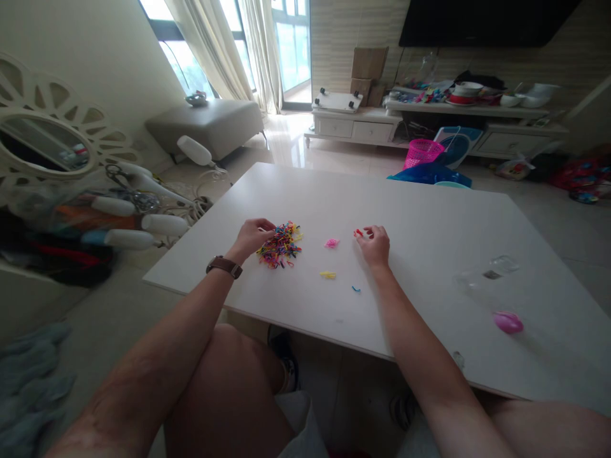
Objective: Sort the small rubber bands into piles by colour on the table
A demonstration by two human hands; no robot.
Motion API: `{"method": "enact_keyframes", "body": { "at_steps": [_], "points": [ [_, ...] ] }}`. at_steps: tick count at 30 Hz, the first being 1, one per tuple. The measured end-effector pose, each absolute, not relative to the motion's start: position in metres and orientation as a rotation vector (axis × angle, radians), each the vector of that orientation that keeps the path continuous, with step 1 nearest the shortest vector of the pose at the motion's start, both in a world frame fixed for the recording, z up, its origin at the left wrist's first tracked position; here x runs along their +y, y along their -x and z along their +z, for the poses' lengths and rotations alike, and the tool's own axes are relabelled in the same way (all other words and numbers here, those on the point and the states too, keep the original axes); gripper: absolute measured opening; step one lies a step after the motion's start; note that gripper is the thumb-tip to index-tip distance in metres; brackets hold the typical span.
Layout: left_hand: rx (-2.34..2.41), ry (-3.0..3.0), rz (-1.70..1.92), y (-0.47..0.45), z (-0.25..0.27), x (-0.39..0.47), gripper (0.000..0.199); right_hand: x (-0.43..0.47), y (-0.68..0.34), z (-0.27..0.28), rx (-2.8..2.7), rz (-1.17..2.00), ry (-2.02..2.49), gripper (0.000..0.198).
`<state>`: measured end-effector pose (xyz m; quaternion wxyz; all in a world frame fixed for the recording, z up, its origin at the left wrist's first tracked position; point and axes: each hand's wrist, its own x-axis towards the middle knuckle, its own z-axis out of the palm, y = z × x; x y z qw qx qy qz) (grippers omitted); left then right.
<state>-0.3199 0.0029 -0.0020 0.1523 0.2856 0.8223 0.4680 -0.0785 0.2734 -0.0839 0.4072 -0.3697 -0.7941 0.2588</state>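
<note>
My left hand (256, 235), with a brown-strapped watch on its wrist, reaches into the left edge of a heap of small multicoloured rubber bands (281, 247). Its fingers are bent and slightly apart, the tips at the bands. To the right, my right hand (376, 245) has its thumb and fingers closed around small red rubber bands (358, 233), low over the white table (420, 254); whether some of these rest on the table I cannot tell. Between the hands lie a little pink cluster (331, 243) and a yellow cluster (328, 275). A single blue piece (356, 289) sits nearer me.
On the table's right side are a clear plastic container (491, 273) lying down and a shiny pink object (508, 322). A lamp with white shades (165, 224) stands by the left edge. Beyond the far edge are a pink basket (422, 152) and a blue item (429, 173).
</note>
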Motion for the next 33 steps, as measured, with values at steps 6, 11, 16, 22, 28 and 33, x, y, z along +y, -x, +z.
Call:
{"method": "enact_keyframes", "body": {
  "at_steps": [6,11,16,22,28,33],
  "points": [
    [2.359,-1.017,1.039,0.322,-0.011,-0.007,0.018,0.264,0.075,-0.075,-2.012,0.671,0.843,0.011],
    [2.367,-1.202,0.931,0.312,-0.011,0.001,0.021,0.258,0.076,-0.069,-2.018,0.665,0.776,0.010],
    [2.386,-1.291,0.852,0.307,-0.014,0.012,0.015,0.257,0.075,-0.068,-2.040,0.673,0.775,0.010],
    [2.429,-1.315,0.904,0.314,-0.012,0.013,0.008,0.256,0.076,-0.066,-2.038,0.676,0.776,0.012],
    [2.428,-1.114,0.987,0.315,-0.002,0.012,0.013,0.251,0.077,-0.063,-2.040,0.692,0.775,0.011],
    [2.189,-1.070,1.132,0.305,-0.001,0.017,0.019,0.242,0.079,-0.057,-2.052,0.770,0.691,0.010]
  ]
}}
